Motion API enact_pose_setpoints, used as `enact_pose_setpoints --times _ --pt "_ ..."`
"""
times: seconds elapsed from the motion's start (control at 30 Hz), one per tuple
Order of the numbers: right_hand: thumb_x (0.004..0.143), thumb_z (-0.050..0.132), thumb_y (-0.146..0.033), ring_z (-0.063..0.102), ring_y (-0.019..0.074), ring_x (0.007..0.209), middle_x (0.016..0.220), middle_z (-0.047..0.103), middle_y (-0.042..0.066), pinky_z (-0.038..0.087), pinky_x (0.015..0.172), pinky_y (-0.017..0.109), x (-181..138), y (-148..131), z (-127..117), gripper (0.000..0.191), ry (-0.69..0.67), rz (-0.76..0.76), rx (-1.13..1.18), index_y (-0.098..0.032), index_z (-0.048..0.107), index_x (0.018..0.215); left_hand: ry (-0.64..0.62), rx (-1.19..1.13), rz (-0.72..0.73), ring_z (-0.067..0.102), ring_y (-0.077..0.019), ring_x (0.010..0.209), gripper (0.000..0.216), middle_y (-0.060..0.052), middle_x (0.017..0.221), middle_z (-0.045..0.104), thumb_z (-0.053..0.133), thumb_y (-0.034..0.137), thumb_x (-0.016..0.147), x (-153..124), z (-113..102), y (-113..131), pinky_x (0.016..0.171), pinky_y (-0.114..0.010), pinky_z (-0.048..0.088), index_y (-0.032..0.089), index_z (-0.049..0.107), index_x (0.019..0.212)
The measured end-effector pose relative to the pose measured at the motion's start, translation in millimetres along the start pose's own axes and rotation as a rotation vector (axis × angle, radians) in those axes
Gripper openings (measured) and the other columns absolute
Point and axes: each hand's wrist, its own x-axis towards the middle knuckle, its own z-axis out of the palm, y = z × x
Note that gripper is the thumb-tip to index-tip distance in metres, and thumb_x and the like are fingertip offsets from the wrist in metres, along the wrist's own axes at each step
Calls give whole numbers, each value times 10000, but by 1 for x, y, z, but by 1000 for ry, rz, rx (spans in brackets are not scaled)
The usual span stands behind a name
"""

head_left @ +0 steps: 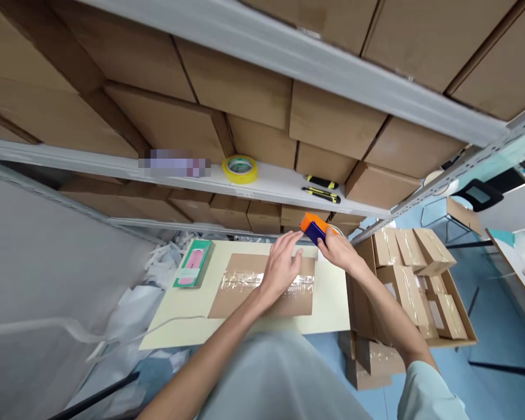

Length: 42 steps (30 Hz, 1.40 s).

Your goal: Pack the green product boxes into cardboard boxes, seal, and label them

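"What are we holding in our right hand (338, 251)?"

"The dispenser (315, 228), orange and dark blue. Our fingers are wrapped around it, near the carton's far right corner."

"How high above the bench (170, 329) do we have it?"

"We can't tell from this angle."

"And our left hand (282, 265)?"

"We have it over the carton (240, 300), palm down, fingers extended and grasping nothing. The tips point at the dispenser's orange end, very near it. We can't tell whether they touch it, or whether our palm presses on the carton."

"How does the carton lie?"

"Flat on the bench, in front of us, with shiny clear tape (240, 281) running across its middle from side to side. Our left hand and wrist hide part of that strip."

"What else do we see on the bench?"

"A green box (195, 263) with a pink picture, left of the carton and apart from it."

"And on the shelf (280, 178) ahead?"

"A yellow roll (240, 169), and to its right two black-and-yellow cutters (321, 182) side by side. Behind them we see stacked brown boxes (262, 140)."

"To our right?"

"A big open box (468, 335), holding smaller taped ones."
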Motion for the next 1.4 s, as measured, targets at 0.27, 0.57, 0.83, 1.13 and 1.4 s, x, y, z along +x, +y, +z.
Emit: enact_pose_setpoints --times 0.27,0.57,0.83,1.13,1.4 --pt "1089 423 -145 715 341 1274 1358 740 268 512 1096 402 126 -82 -60 425 153 -164 -26 -17 514 1485 92 164 -46 527 -376 1546 654 -222 1692 524 486 100 913 112 -8 -43 1276 -609 464 96 574 1561" --pt "1040 571 -110 727 325 1322 1337 744 332 468 1160 392 192 -134 -51 414 92 -44 -26 46 624 1420 208 146 -59 527 -360 1553 630 -221 1666 558 437 145 978 74 -28 -55 1309 -603 443 76 544 1595" --pt "1146 300 -226 456 311 1570 1680 476 295 334 1314 433 160 -111 -26 568 342 -151 69 16 394 1652 155 138 -137 509 -364 1580 585 -210 1677 550 457 304 1061 7 -41 -75 1322 -614 423 125 533 1612" --pt "1176 207 -425 343 274 1683 1767 422 180 292 1383 549 -52 -44 131 661 523 46 468 -106 388 1727 112 211 -301 364 -370 1670 634 -168 1727 501 498 483 1082 -105 -70 -96 1383 -587 334 191 507 1645" --pt "1175 176 -455 321 274 1696 1793 377 156 358 1362 535 -120 -69 211 702 314 295 685 -123 228 1791 -437 136 0 306 -315 1697 559 -115 1768 441 361 341 1144 -130 16 -20 1399 -595 266 202 507 1666"
